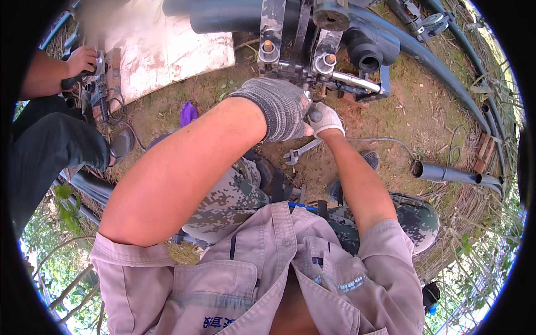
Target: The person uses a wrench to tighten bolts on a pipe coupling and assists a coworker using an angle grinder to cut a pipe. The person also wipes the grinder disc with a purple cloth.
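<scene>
My left hand (pixel 274 109), in a grey knit glove, is closed at the lower edge of a metal pipe-clamping frame (pixel 272 19). My right hand (pixel 328 120), in a white glove, is closed right beside it. A rounded grey end (pixel 315 115) shows between the two hands. What either hand grips is mostly hidden by gloves and fingers. An open-jawed wrench (pixel 301 152) lies below the right hand, its handle running up under that hand; whether the hand touches it I cannot tell. Two upright bolts (pixel 268 47) and a silver rod (pixel 357 82) belong to the frame.
Black pipes (pixel 223 15) run through and beyond the frame, one curving down the right. A short pipe (pixel 441 172) lies at right. A pale board (pixel 173 56) and a purple item (pixel 188 113) are at left, where another person's hand (pixel 84 60) rests on a tool.
</scene>
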A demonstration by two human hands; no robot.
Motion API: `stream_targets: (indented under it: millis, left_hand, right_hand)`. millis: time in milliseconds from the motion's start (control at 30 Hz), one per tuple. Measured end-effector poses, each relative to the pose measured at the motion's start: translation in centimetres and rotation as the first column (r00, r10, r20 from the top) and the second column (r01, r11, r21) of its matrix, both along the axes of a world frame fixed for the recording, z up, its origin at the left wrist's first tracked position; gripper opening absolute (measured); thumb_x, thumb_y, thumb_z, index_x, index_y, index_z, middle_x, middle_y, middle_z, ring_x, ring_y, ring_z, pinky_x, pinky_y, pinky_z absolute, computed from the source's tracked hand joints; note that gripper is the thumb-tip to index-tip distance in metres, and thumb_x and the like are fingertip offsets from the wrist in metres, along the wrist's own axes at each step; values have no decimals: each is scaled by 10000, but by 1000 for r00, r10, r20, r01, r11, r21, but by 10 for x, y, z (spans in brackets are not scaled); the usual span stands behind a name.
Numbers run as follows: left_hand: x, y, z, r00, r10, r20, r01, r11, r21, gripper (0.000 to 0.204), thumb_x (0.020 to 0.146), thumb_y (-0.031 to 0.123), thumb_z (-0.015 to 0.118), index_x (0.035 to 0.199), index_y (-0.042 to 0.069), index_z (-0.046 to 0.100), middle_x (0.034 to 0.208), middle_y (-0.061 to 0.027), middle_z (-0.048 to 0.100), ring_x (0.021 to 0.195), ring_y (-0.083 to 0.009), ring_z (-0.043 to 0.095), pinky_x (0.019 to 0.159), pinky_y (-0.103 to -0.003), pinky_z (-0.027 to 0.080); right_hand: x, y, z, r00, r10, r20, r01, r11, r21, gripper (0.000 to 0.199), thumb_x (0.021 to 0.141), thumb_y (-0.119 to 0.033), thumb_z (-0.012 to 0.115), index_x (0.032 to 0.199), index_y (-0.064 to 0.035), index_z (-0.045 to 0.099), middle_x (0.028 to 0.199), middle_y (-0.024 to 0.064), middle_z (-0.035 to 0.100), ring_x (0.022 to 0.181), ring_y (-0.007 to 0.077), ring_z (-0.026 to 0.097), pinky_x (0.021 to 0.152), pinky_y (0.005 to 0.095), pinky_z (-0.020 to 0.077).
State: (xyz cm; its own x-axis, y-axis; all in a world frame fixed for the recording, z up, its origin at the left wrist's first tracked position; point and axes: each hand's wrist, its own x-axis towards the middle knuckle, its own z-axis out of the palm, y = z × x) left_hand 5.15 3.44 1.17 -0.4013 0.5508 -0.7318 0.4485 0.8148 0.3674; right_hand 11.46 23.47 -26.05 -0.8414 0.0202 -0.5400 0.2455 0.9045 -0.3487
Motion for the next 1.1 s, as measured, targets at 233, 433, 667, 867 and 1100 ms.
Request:
stream_targets:
  millis: [233, 433, 667, 867, 1100]
  left_hand:
    - [11, -19, -2, 994, 104, -38, -100, 991, 88, 559, 920, 550, 617, 1042, 9, 689, 1026, -211, 698, 1008, -378, 664, 907, -455, 507]
    - [-13, -45, -6, 997, -75, 32, 73, 995, 72, 613, 910, 620, 607, 1069, 39, 714, 1030, -173, 712, 1003, -356, 669, 901, -447, 504]
    - [-20, -136, -125, 956, 115, 271, -115, 993, -17, 750, 917, 651, 577, 1275, -5, 644, 1207, -201, 687, 1154, -356, 632, 1017, -444, 463]
    - [2, -107, -223, 839, 379, 390, -508, 802, 314, 881, 935, 669, 515, 1433, -56, 471, 1374, -206, 593, 1290, -341, 546, 1120, -432, 394]
    - [-10, -74, -218, 882, 178, 437, -337, 886, 319, 669, 984, 549, 540, 1423, 47, 497, 1345, -217, 596, 1288, -367, 541, 1090, -444, 406]
  right_hand:
    - [4, -9, -14, 995, -63, -78, 41, 968, -249, 284, 858, -281, 668, 976, -23, 643, 1039, 258, 685, 1058, 450, 630, 897, 482, 499]
    - [-3, -9, 6, 996, -46, -74, 44, 999, -33, 318, 848, -338, 690, 961, -43, 659, 966, 251, 687, 989, 449, 639, 842, 492, 512]
    - [9, -6, 5, 973, 13, -231, -18, 1000, -19, 367, 819, -383, 722, 909, -48, 604, 906, 228, 667, 934, 439, 642, 832, 491, 505]
    - [11, -20, -6, 959, -156, -237, 163, 987, 10, 269, 841, -286, 691, 817, -40, 586, 804, 235, 667, 836, 445, 663, 739, 504, 512]
    - [9, -21, 2, 946, -232, -225, 209, 970, -124, 291, 864, -314, 653, 888, -28, 700, 886, 262, 681, 883, 454, 660, 775, 523, 505]
